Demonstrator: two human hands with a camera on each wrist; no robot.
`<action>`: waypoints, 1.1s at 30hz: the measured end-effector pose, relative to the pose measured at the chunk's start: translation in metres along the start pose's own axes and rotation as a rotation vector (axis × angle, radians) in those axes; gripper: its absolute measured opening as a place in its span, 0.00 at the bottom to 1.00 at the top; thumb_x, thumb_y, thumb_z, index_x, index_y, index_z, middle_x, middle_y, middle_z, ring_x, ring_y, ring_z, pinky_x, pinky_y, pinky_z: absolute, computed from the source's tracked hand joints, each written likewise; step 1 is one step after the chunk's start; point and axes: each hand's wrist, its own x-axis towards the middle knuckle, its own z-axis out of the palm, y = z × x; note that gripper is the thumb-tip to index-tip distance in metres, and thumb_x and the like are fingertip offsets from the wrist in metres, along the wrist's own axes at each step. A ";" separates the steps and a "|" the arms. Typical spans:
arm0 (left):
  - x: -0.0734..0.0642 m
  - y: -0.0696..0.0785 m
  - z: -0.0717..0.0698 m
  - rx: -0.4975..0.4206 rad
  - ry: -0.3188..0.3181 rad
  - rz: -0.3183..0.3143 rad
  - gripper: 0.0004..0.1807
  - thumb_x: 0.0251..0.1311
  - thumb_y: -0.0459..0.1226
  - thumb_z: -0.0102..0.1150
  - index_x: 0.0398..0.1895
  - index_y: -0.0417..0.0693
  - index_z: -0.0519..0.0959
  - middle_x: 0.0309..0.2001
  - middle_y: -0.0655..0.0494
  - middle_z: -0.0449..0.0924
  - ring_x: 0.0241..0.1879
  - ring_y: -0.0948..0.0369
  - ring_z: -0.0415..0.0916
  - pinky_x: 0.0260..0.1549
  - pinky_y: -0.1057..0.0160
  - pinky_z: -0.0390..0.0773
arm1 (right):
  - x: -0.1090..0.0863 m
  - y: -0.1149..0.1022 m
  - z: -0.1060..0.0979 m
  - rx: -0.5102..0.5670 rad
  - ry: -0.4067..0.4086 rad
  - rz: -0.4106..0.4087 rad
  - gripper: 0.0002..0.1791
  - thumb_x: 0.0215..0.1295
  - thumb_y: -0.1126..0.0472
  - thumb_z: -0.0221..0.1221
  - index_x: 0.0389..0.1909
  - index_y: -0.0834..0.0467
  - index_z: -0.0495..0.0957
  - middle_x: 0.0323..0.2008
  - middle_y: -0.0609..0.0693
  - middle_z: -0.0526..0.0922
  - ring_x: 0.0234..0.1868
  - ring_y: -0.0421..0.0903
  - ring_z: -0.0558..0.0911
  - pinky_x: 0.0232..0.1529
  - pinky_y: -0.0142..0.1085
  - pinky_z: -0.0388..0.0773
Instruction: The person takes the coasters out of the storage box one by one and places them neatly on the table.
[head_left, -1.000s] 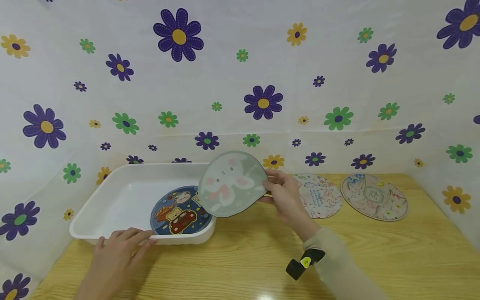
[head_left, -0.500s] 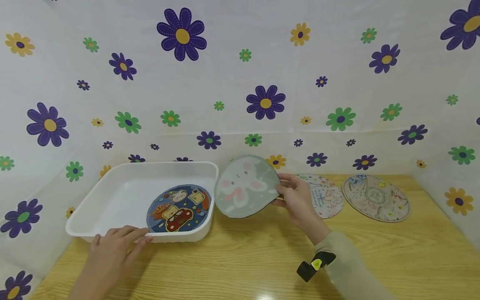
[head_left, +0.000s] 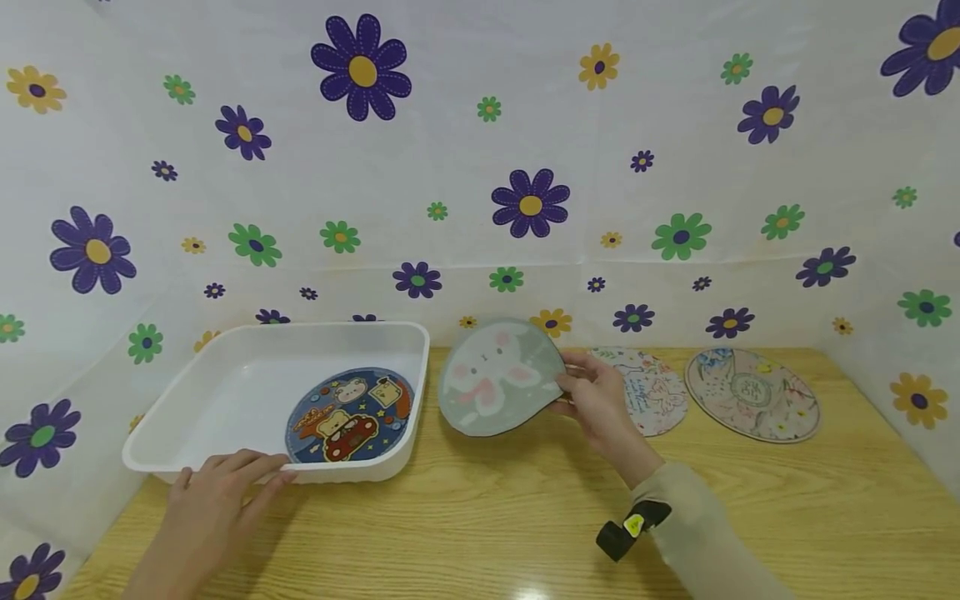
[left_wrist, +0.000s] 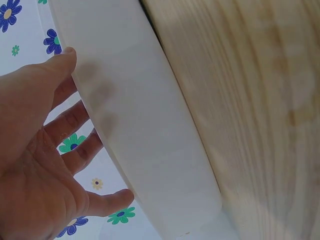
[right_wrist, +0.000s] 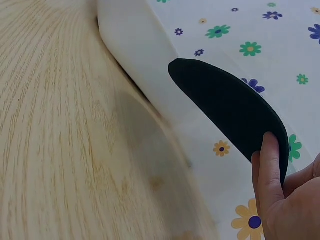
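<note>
My right hand (head_left: 597, 402) pinches the right edge of a round grey-green mouse pad (head_left: 487, 408) with a white rabbit on it. The pad is held tilted above the table, just right of the white plastic tray (head_left: 273, 327). In the right wrist view its black underside (right_wrist: 227, 102) shows, with fingers (right_wrist: 270, 162) against it. My left hand (head_left: 217, 500) rests on the tray's front rim, and the left wrist view shows its fairly straight fingers (left_wrist: 67, 122) along that rim. Inside the tray, at its right, lies a round dark-blue mouse pad (head_left: 351, 417) with cartoon animals and a red car.
Two more round pads lie at the table's right rear: a white floral one (head_left: 647, 396), partly behind my right hand, and a pink floral one (head_left: 752, 396). A flower-printed cloth (head_left: 450, 125) hangs behind the wooden table (head_left: 480, 525).
My right hand has carried the rabbit pad rightward and slightly down, from over the tray's right rim to beside it. The tray and my left hand have shifted slightly left in view.
</note>
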 end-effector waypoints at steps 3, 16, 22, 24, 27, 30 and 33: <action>0.001 -0.001 0.000 -0.003 -0.012 -0.006 0.16 0.72 0.51 0.58 0.52 0.54 0.86 0.48 0.52 0.87 0.54 0.39 0.77 0.49 0.21 0.63 | 0.002 0.003 0.000 -0.009 0.007 -0.001 0.20 0.74 0.72 0.51 0.65 0.67 0.72 0.48 0.57 0.78 0.32 0.40 0.82 0.32 0.29 0.84; -0.001 0.000 -0.001 -0.012 -0.033 -0.024 0.19 0.74 0.53 0.55 0.54 0.53 0.85 0.51 0.50 0.86 0.56 0.39 0.76 0.51 0.19 0.60 | 0.014 0.012 0.003 -0.037 0.018 0.025 0.21 0.74 0.72 0.51 0.66 0.65 0.72 0.55 0.62 0.79 0.34 0.40 0.83 0.37 0.34 0.86; -0.001 -0.001 0.000 0.011 -0.046 -0.034 0.19 0.75 0.53 0.53 0.55 0.53 0.84 0.52 0.46 0.85 0.56 0.36 0.75 0.51 0.17 0.58 | 0.019 0.014 0.005 -0.056 0.025 0.047 0.22 0.74 0.72 0.50 0.67 0.64 0.70 0.56 0.63 0.78 0.36 0.41 0.84 0.41 0.36 0.87; -0.002 0.000 0.000 0.015 -0.007 -0.018 0.17 0.73 0.51 0.57 0.54 0.53 0.85 0.51 0.46 0.85 0.54 0.36 0.76 0.51 0.18 0.60 | 0.021 0.014 0.006 -0.053 0.030 0.049 0.22 0.74 0.72 0.51 0.67 0.65 0.71 0.55 0.62 0.79 0.35 0.41 0.84 0.40 0.37 0.88; -0.002 0.002 0.001 0.013 0.102 0.041 0.12 0.68 0.46 0.65 0.49 0.53 0.86 0.47 0.48 0.86 0.50 0.40 0.80 0.47 0.24 0.70 | 0.025 0.016 0.006 -0.049 0.035 0.050 0.22 0.73 0.73 0.51 0.67 0.66 0.71 0.52 0.61 0.80 0.33 0.40 0.85 0.38 0.36 0.88; 0.000 0.004 0.002 0.004 0.210 0.108 0.10 0.61 0.41 0.71 0.44 0.52 0.86 0.43 0.51 0.86 0.44 0.43 0.82 0.38 0.34 0.79 | 0.027 0.018 0.006 -0.059 0.040 0.048 0.22 0.73 0.73 0.52 0.66 0.66 0.71 0.51 0.62 0.80 0.31 0.40 0.85 0.35 0.35 0.87; 0.002 0.005 0.002 -0.014 0.240 0.126 0.10 0.58 0.38 0.73 0.42 0.52 0.86 0.41 0.52 0.85 0.41 0.45 0.82 0.33 0.39 0.80 | 0.029 0.020 0.006 -0.081 0.044 0.060 0.22 0.73 0.72 0.51 0.67 0.65 0.71 0.52 0.63 0.80 0.33 0.41 0.84 0.34 0.33 0.87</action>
